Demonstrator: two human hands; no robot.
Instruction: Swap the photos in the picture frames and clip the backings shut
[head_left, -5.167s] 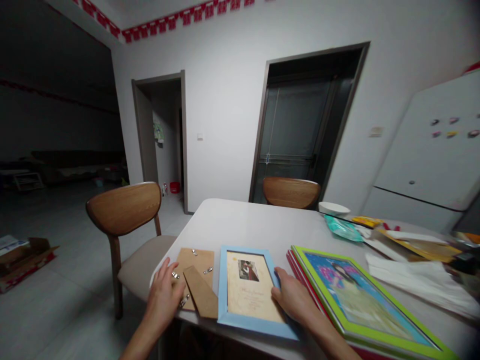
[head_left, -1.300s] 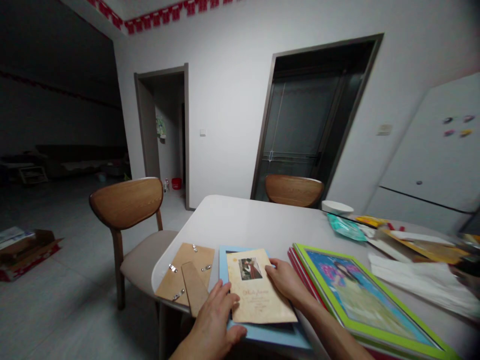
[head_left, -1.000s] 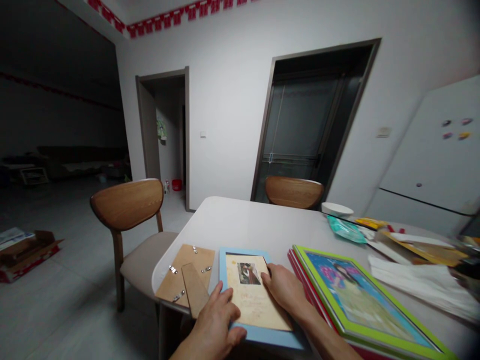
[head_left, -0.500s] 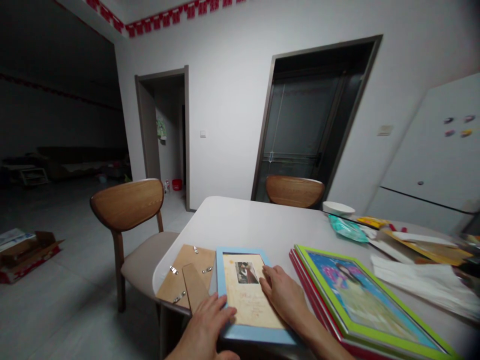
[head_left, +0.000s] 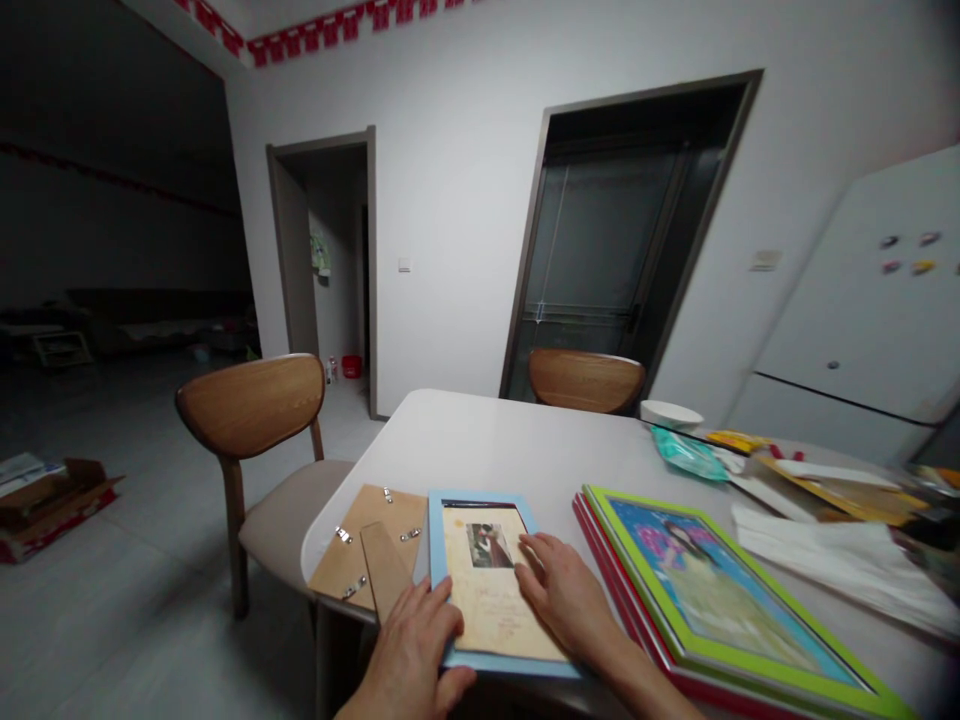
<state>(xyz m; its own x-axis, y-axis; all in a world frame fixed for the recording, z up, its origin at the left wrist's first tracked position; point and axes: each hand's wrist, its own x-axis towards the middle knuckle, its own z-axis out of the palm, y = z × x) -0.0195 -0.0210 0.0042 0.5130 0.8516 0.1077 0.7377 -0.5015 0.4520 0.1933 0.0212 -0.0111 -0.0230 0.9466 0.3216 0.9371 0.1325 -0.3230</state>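
Observation:
A light blue picture frame (head_left: 436, 540) lies flat near the table's front edge. Inside it rests a cream printed card (head_left: 487, 605) with a small photo, leaving a dark gap along the top. My left hand (head_left: 424, 635) lies on the frame's lower left side, fingers extended and thumb apart. My right hand (head_left: 559, 590) rests on the card's right edge with its fingers stretched out. Left of the frame is the brown backing board (head_left: 405, 510) with metal clips and a stand leg (head_left: 386, 565).
To the right is a stack of frames, a lime green one (head_left: 694, 640) on top. Beyond lie white paper (head_left: 840, 560), a teal packet (head_left: 690, 455) and a white bowl (head_left: 671, 415). Wooden chairs stand at the left (head_left: 255, 405) and far side (head_left: 585, 378).
The card has shifted slightly down within the blue frame, widening the dark gap at its top. My left hand's fingers have moved a little up along the frame's left side.

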